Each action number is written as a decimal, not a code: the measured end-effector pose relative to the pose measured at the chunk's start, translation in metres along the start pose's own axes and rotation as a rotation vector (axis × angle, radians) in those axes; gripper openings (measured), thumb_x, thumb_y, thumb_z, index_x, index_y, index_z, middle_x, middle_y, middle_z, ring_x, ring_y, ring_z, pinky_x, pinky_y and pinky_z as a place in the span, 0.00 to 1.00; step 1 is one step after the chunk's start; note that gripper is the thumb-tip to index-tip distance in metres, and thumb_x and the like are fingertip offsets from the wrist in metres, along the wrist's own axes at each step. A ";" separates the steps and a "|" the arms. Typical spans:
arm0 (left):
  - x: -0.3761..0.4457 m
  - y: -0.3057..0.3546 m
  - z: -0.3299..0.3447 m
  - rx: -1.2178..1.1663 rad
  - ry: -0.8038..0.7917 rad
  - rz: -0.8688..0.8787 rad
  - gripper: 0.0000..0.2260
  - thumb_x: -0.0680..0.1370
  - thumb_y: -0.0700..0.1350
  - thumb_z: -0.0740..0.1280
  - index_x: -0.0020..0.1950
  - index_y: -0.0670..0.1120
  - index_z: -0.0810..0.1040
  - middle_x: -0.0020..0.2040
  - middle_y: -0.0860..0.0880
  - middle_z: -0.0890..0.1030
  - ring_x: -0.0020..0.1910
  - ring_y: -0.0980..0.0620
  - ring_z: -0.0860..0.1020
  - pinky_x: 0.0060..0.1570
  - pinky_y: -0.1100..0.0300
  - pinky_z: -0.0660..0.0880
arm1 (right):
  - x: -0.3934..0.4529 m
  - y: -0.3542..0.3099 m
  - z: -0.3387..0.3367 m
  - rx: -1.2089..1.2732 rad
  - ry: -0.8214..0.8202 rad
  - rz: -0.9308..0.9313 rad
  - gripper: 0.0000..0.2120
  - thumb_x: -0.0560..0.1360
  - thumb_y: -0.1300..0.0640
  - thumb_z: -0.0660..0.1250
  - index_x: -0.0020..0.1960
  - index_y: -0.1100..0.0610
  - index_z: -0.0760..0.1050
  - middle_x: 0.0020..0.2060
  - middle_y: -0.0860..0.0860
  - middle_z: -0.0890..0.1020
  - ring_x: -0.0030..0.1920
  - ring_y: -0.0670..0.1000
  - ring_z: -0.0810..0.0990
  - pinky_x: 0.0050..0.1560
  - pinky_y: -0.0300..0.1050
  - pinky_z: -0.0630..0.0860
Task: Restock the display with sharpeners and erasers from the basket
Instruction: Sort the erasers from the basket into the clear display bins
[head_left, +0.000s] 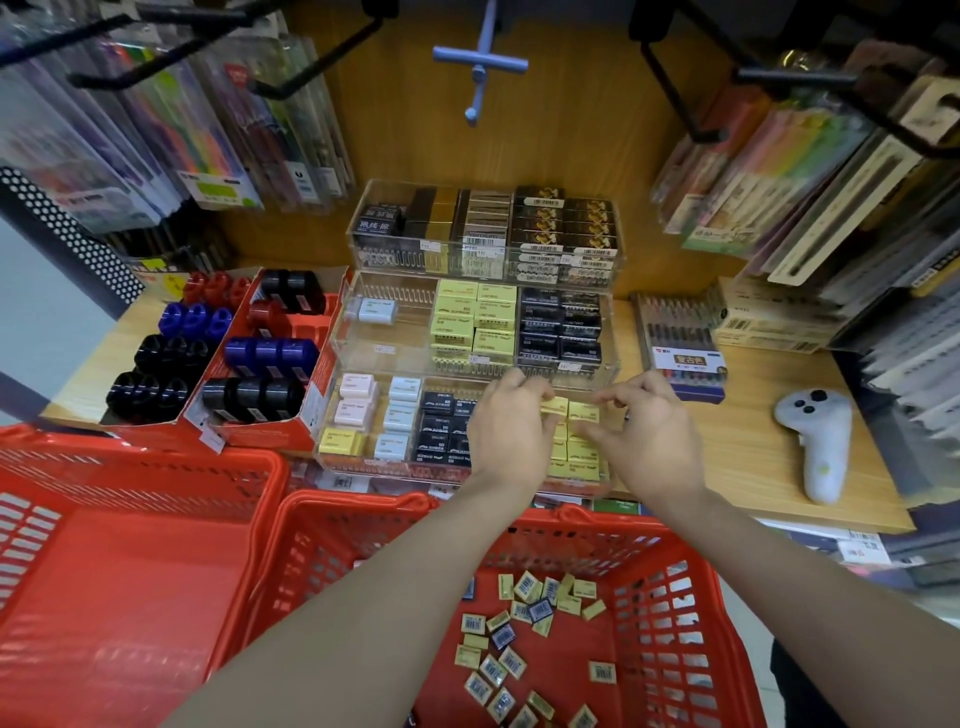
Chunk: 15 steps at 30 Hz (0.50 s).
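Red basket (691, 613) sits close below, so loose yellow erasers (524, 623) on its floor are easy to grab. Both arms reach over it to clear tray (332, 415) at front of shelf. Left hand (511, 421) pinches one yellow eraser (555, 406). Right hand (647, 434) pinches next eraser (583, 411), fingers curled. Likely lining them in neat rows so more fit. Sharpeners (265, 353) stand in red boxes at left.

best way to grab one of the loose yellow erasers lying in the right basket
Come straight down from above and pinch a yellow eraser across its two long edges. They lie flat and scattered on the red basket floor; this one sits apart, leaving finger room. The basket walls block any sideways approach.
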<state>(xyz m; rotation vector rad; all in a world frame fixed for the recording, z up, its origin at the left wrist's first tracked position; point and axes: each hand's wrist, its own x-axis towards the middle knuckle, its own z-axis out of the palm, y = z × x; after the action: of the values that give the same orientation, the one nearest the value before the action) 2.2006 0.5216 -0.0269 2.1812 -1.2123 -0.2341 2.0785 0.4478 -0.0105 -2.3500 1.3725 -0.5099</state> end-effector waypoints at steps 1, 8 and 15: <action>-0.001 -0.002 0.000 -0.003 0.025 -0.025 0.10 0.76 0.48 0.72 0.57 0.50 0.81 0.52 0.53 0.77 0.51 0.50 0.77 0.47 0.53 0.78 | 0.000 0.001 -0.001 -0.026 -0.019 -0.006 0.13 0.69 0.47 0.77 0.51 0.49 0.82 0.46 0.45 0.72 0.40 0.45 0.74 0.38 0.40 0.69; 0.001 -0.004 0.001 0.022 0.035 -0.191 0.13 0.74 0.56 0.74 0.54 0.52 0.83 0.52 0.52 0.78 0.47 0.50 0.80 0.46 0.53 0.78 | 0.002 -0.011 0.003 0.108 -0.018 0.199 0.10 0.71 0.53 0.76 0.51 0.52 0.80 0.51 0.48 0.74 0.44 0.45 0.74 0.44 0.37 0.69; -0.010 -0.001 -0.026 -0.067 -0.064 -0.116 0.14 0.74 0.52 0.74 0.58 0.50 0.82 0.50 0.51 0.77 0.48 0.51 0.78 0.49 0.53 0.78 | -0.004 -0.022 -0.053 0.868 -0.341 0.524 0.18 0.80 0.67 0.61 0.69 0.60 0.64 0.51 0.54 0.76 0.47 0.50 0.77 0.38 0.41 0.71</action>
<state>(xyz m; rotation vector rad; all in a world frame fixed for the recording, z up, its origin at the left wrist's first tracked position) 2.2072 0.5418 -0.0086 2.2025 -1.0980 -0.3905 2.0679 0.4547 0.0453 -1.2571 1.1963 -0.4020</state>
